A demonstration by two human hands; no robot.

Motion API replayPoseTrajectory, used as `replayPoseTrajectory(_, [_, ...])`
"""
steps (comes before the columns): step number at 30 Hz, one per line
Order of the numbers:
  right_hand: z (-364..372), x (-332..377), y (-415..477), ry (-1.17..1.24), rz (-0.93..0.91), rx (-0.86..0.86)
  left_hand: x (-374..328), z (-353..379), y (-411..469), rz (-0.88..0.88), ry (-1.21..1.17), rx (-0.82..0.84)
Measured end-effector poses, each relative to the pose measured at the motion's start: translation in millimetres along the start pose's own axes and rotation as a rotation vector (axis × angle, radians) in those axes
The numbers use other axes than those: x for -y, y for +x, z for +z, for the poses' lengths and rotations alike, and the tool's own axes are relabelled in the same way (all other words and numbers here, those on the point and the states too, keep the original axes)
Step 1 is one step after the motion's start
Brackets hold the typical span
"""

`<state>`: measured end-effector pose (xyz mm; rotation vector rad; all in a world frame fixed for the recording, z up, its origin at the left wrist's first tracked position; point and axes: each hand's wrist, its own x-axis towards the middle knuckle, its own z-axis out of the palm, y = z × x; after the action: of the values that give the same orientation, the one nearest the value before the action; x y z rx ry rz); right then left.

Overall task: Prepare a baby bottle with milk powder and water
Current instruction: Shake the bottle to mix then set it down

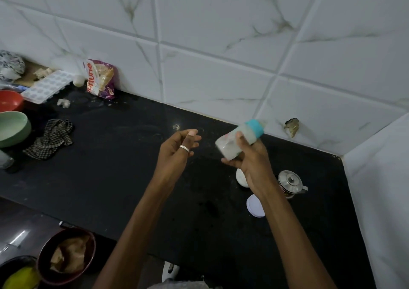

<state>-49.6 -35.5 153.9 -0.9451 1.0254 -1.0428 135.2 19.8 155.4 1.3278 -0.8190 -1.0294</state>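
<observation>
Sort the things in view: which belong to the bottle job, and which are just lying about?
Job: baby bottle, gripped by the right hand; likely the white lid and steel-lidded jar.
Lying about: checked cloth, green bowl, red bowl, ice tray, snack packet.

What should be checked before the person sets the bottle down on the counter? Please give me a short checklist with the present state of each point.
1. Right hand grips the baby bottle firmly: ok.
2. Teal collar is on the bottle: ok. Screwed tight: cannot tell.
3. White liquid is inside: ok. Fully mixed: cannot tell, the bottle is blurred.
4. Bottle is upright: not ok, it is tilted.
5. Left hand is free and holds nothing: ok.
6. Bare counter is available near the hands: ok.
</observation>
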Motion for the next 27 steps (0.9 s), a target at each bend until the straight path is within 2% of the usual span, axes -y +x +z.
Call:
replayPoseTrajectory(1, [1.3,1.6,0.1,0.015,-0.003,-0.017,0.1,0.0,0.1,0.000,0.000,-0.001])
replayPoseTrajectory(5, [0.0,3.1,-2.6,-0.170,0.028,0.129,0.7,0.1,1.1,-0.001,0.011,0.033])
replayPoseTrajectory(9, [3.0,5.2,-1.0,-0.029,-0.008,0.004,1.3,1.9,1.1,0.001,-0.005,0.022])
replayPoseTrajectory(11, [2.9,4.1,-2.2,-0.153,0.017,0.091,1.4,3.3,1.7,0.003,-0.003,0.033])
replayPoseTrajectory(13, [-0.3,4.7,-1.7,-0.162,0.008,0.115,1.0,5.3,2.0,0.003,-0.008,0.038])
replayPoseTrajectory(16, [-2.1,6.1,2.7,0.032,-0.015,-0.035,0.8,6.7,2.3,0.004,-0.024,0.022])
replayPoseTrajectory(17, [-1.6,6.7,2.4,0.017,-0.010,-0.035,1.1,7.0,2.6,0.003,-0.023,0.023])
replayPoseTrajectory(20, [-7.8,3.7,-0.1,-0.189,0.034,0.119,1.9,8.2,3.7,-0.002,-0.022,0.044])
replayPoseTrajectory(21, [-8.1,4.8,-0.6,-0.181,0.036,0.123,2.0,8.3,4.0,-0.003,-0.021,0.046])
replayPoseTrajectory(24, [-4.5,8.5,2.1,-0.001,0.001,-0.015,1.4,10.4,4.4,0.005,-0.023,0.030])
replayPoseTrajectory(27, [-4.9,7.7,1.1,-0.143,0.018,0.069,0.8,11.0,4.2,0.013,-0.018,0.048])
